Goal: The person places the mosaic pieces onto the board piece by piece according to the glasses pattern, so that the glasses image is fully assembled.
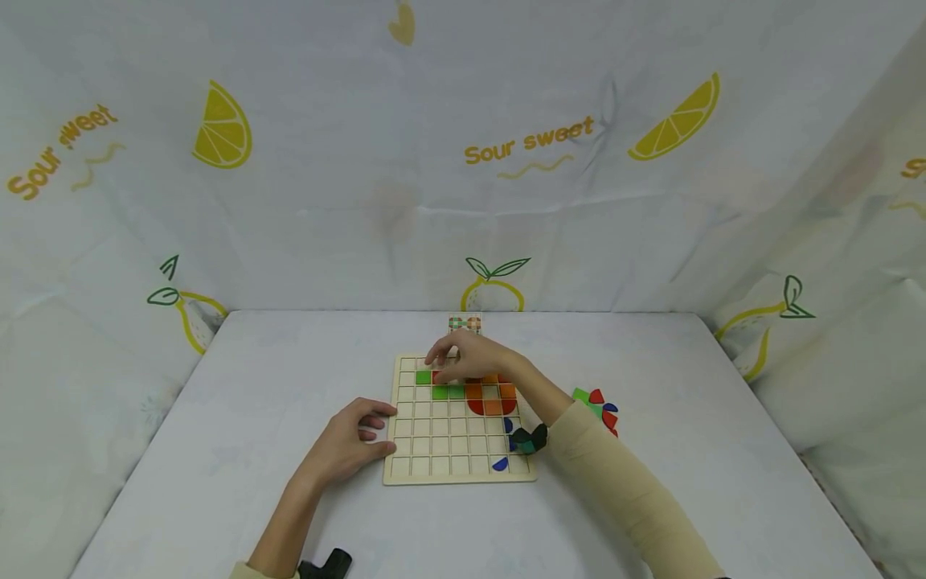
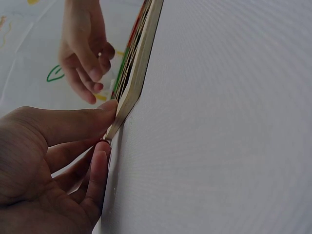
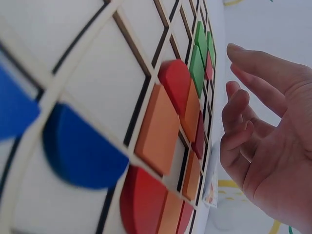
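A pale wooden grid board [image 1: 448,485] lies on the white table. In the head view my left hand [image 1: 354,438] rests at its left side, thumb and forefinger spread apart with their tips touching the edge. My right hand [image 1: 466,355] hangs over the board's far rows. In the right wrist view its fingers [image 3: 263,66] are loosely bent and hold nothing. Under and beside it are green pieces [image 1: 440,392], a small red piece [image 1: 436,376] and a cluster of orange squares [image 3: 157,129] with rounded red pieces [image 3: 141,200]. Blue half-round pieces [image 3: 80,146] sit on the board's right side.
Right of the board lies a loose pile of green, red and blue pieces [image 1: 596,408]. A small patterned card [image 1: 465,323] is at the table's far edge. Behind hangs a white cloth [image 1: 325,241] printed with lemons. A black wrist mount [image 1: 531,439] covers part of the board's right edge.
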The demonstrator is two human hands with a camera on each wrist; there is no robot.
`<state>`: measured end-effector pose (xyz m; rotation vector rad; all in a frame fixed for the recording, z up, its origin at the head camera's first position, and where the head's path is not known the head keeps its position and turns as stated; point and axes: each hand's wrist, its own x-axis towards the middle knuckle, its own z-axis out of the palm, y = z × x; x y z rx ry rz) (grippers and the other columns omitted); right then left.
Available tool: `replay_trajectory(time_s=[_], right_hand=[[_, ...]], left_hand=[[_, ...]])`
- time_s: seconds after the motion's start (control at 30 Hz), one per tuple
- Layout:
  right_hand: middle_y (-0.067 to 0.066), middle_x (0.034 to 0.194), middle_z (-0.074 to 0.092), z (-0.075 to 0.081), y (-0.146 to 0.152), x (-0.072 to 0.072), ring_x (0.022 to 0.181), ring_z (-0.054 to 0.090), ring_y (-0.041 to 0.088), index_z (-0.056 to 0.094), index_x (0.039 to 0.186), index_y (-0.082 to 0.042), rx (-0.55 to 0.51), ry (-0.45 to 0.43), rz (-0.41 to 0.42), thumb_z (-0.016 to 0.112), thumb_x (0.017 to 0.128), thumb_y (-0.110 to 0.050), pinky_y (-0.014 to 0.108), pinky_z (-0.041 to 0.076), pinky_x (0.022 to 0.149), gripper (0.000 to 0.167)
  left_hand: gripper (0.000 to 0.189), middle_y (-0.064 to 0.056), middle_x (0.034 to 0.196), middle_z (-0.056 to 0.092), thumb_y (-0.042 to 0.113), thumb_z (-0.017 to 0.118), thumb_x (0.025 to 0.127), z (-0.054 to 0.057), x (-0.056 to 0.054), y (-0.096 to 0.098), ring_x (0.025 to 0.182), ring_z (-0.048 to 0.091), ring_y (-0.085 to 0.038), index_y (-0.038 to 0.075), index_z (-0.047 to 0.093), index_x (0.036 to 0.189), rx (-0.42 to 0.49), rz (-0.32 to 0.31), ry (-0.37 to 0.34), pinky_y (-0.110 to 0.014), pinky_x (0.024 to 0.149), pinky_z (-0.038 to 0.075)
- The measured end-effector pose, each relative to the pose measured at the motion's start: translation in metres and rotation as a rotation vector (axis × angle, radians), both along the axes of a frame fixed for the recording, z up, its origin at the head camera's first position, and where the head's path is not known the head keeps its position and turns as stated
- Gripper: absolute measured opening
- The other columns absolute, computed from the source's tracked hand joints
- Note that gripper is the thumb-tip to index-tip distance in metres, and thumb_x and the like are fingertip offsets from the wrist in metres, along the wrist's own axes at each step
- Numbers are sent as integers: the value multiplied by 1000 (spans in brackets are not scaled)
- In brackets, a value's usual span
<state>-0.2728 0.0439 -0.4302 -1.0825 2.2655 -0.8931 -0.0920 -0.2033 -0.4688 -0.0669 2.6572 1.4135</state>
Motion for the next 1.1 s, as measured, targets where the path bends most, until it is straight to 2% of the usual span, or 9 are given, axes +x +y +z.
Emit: replay_trajectory(time_s=[0.27, 0.53, 0.87, 1.1], right_hand=[[5, 108, 73, 3, 33, 0, 91, 62, 17, 78, 123, -8, -4, 5, -62, 78, 100, -22, 25, 55, 81, 27], [6, 108, 73, 11, 74, 8, 74, 59, 16, 78, 123, -8, 26, -19, -140, 76, 101, -20, 27, 52, 73, 26], [12, 118, 74, 18, 135, 19, 79, 61, 19, 77, 125, -9, 106, -24, -236, 77, 101, -23, 29, 55, 74, 28], [13, 119, 75, 16, 174, 21, 82, 65, 21, 76, 125, -6, 158, -56, -232, 77, 101, -19, 27, 59, 73, 28]], left_hand=[[49, -5, 125, 71, 8, 92, 83, 1, 1, 2, 108, 68, -17, 14, 74, 128, -6, 8, -6, -33, 95, 58], [51, -6, 124, 71, 9, 93, 82, 2, 1, 3, 107, 67, -17, 13, 73, 129, -10, 4, 3, -36, 95, 58], [52, -7, 123, 71, 10, 93, 82, 2, 0, 3, 106, 68, -17, 13, 73, 130, -22, 5, 2, -37, 95, 58], [51, -6, 124, 71, 10, 93, 83, 1, 0, 3, 107, 68, -18, 13, 74, 129, -24, 2, 4, -37, 96, 58]])
